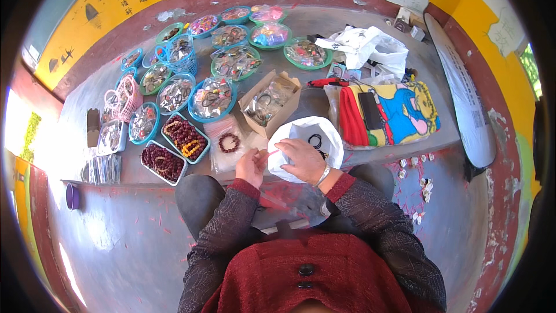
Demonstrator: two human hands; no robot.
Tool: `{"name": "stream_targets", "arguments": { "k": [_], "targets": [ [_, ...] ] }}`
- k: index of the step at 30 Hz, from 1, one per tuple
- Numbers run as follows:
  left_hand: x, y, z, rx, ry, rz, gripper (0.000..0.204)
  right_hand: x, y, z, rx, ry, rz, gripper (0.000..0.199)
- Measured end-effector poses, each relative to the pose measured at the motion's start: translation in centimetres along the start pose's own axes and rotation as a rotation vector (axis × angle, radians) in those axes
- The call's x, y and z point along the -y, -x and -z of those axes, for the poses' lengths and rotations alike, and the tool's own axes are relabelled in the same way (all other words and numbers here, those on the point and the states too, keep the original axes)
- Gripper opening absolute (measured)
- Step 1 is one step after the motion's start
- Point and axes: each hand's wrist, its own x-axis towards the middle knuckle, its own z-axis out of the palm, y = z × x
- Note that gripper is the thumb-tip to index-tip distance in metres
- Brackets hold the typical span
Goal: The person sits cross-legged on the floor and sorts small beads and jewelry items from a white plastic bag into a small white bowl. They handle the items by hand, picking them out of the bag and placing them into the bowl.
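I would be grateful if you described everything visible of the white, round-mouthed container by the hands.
The white, round-mouthed container looks thin-walled, perhaps plastic, with an uneven rim. Its open mouth faces upward, and thin black looped items show inside. It is near the front edge of the grey platform, beside the open brown cardboard box; its base is hidden. The right hand overlaps its left part in view; whether they touch is unclear.

Pink strip (273, 152), near open white bag (296, 130)
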Motion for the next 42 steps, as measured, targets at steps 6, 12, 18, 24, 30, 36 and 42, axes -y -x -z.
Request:
{"name": "stream_targets", "arguments": {
  "k": [6, 12, 18, 24, 30, 36, 42],
  "targets": [
    [1.3, 2.4, 0.2, 0.077, -0.016, 0.096, 0.01, 0.1, 0.5, -0.5, -0.001, 0.01, 0.049, 0.033],
    [0.0, 5.7, -2.3, 0.035, -0.297, -0.045, 0.016, -1.7, 0.8, 0.0, -0.021, -0.567, -0.376, 0.014],
    [-1.8, 5.0, -3.9, 0.092, -0.787, -0.59, 0.016, -3.5, 0.3, 1.0, 0.166, -0.96, -0.654, 0.019],
    [-0.3, 2.5, -2.8, 0.326, -0.779, -0.249, 0.014, -3.6, 0.1, 0.5, 0.25, -1.054, -0.686, 0.019],
    [-0.1, 1.4, -1.5, 0.27, -0.312, -0.161, 0.017, -2.5, -0.4, 0.4, 0.261, -1.164, -0.801, 0.025],
    [-0.8, 2.4, -2.0, 0.302, -0.284, -0.161, 0.021, -2.4, 0.0, -0.4, 0.146, -1.173, -0.761, 0.021],
    [-0.9, 2.4, -1.9, 0.344, -0.281, -0.153, 0.021, -1.2, -0.6, 0.7, 0.07, -1.09, -0.775, 0.017]
  ]
}}
